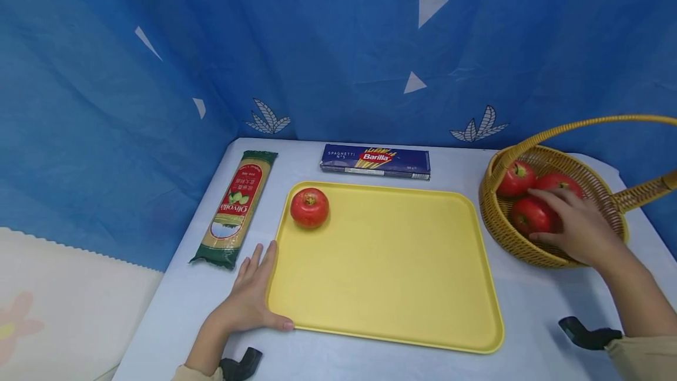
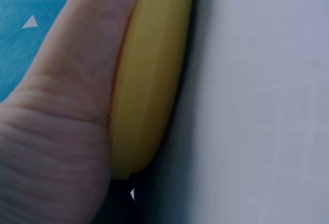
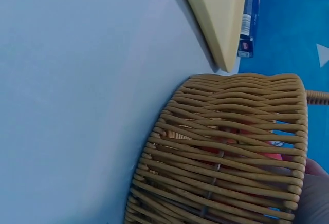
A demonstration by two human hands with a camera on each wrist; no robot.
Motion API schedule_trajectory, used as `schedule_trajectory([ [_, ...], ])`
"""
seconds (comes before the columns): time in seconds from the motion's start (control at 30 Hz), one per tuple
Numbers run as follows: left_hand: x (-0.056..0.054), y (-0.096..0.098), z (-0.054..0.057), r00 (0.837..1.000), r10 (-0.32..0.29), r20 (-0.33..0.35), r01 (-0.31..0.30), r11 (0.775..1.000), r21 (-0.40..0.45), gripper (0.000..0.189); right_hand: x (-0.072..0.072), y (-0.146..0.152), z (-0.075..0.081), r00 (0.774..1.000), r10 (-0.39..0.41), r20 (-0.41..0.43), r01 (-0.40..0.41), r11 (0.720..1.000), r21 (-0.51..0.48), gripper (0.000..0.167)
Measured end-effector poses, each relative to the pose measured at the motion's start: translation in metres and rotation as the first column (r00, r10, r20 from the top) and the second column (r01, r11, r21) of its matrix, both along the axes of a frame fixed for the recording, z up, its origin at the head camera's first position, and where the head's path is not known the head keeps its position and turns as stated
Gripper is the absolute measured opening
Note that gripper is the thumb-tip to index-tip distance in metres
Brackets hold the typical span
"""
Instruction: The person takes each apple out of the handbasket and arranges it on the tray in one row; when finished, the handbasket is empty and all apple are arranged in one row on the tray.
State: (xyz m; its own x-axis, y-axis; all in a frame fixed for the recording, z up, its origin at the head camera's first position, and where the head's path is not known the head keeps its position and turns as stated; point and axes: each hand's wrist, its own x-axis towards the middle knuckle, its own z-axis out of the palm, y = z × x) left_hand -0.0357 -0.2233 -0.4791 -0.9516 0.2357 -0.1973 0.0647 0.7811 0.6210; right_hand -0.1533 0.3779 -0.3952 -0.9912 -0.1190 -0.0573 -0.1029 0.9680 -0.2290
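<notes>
Blue fabric [image 1: 338,46], printed with white triangles and leaf drawings, is hung behind a white bench [image 1: 169,325]. On the bench a yellow rectangular tray [image 1: 386,269] is laid flat, with a single red apple [image 1: 309,207] set inside its 10 o'clock corner. From the tray's centre, a blue spaghetti box [image 1: 375,161] is seen at 12 o'clock, and a green-ended pasta packet [image 1: 233,210] at 10 o'clock. At 2 o'clock, a handled wicker basket [image 1: 494,225] is stood upright.

Into the basket the right hand [image 1: 582,225] is lowered; its fingers and thumb are curved round the nearest apple [image 1: 526,216], which is gripped while lying inside. Beyond it, toward 11 and 1 o'clock, two more apples [image 1: 515,180] are nestled.

At 9 o'clock, the tray's edge is touched by the left hand [image 1: 251,298], its fingers spread and nearly straight, its thumb laid along the near edge.
</notes>
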Motion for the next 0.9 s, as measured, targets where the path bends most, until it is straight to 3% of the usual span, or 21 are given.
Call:
schedule_trajectory([
  [0.4,0.000,0.001,0.002,1.000,0.007,0.012,-0.007,1.000,-0.002,0.155,-0.003,-0.001,-0.005,0.998,0.059,0.015,-0.061,0.993,0.096,0.106],
  [0.9,0.000,0.001,0.002,1.000,0.004,0.008,-0.004,1.000,-0.001,0.155,-0.003,0.002,-0.011,0.995,0.096,-0.037,-0.089,0.984,0.152,0.107],
])
